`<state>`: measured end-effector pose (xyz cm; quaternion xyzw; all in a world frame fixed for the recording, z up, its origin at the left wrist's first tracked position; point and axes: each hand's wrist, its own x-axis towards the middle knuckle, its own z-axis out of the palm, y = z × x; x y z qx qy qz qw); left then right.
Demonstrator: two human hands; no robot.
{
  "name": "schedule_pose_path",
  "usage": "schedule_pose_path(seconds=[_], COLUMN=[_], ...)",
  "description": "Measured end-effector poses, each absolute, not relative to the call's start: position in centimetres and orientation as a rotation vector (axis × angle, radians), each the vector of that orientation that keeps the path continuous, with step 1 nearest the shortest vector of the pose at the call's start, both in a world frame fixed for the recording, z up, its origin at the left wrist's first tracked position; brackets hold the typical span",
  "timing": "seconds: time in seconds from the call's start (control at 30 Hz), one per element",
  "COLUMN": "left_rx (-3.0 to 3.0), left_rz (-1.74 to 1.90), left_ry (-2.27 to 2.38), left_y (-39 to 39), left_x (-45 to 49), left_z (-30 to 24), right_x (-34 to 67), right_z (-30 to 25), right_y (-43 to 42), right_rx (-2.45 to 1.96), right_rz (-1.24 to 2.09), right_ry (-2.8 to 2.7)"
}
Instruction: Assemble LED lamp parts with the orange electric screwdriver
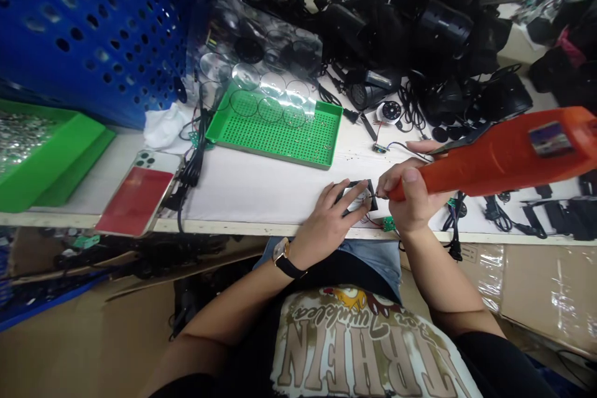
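And the right hand is clenched around a chunky, glossy orange soldering iron, thumb pressed on top and fingers curled over the far side. The iron's long body lies nearly level, rising slightly to the right, with its thin metal tip pointing left and a little down, right up at a small black frame. That square, open-centred frame sits down and to the right of the perforated plastic green tray. The left hand is grasping the frame, fingers spread across it, wrist bent, with a black-strapped watch on that arm. Thin red wires run to a little circuit board just below the frame. Behind the tray stand clear discs, beyond it lies a heap of matte black lamp housings, and left of it sits a phone.
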<state>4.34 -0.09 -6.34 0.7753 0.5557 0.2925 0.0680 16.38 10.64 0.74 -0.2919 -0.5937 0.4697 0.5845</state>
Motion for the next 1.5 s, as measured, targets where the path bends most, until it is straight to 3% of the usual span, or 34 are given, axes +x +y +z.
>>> schedule_pose_path(seconds=[0.37, 0.87, 1.5], left_rx=[2.363, 2.335, 2.296], left_rz=[0.941, 0.96, 1.01], left_ry=[1.677, 1.695, 1.671], left_y=[0.1, 0.1, 0.1], left_x=[4.5, 4.5, 4.5], left_z=[-6.3, -6.3, -6.3], right_x=[17.2, 16.3, 16.2], right_z=[3.7, 0.5, 1.7], right_y=[13.1, 10.8, 11.0], right_rx=[-0.621, -0.665, -0.654], right_rz=[1.157, 1.166, 1.158], right_ry=[-1.473, -1.372, -1.264])
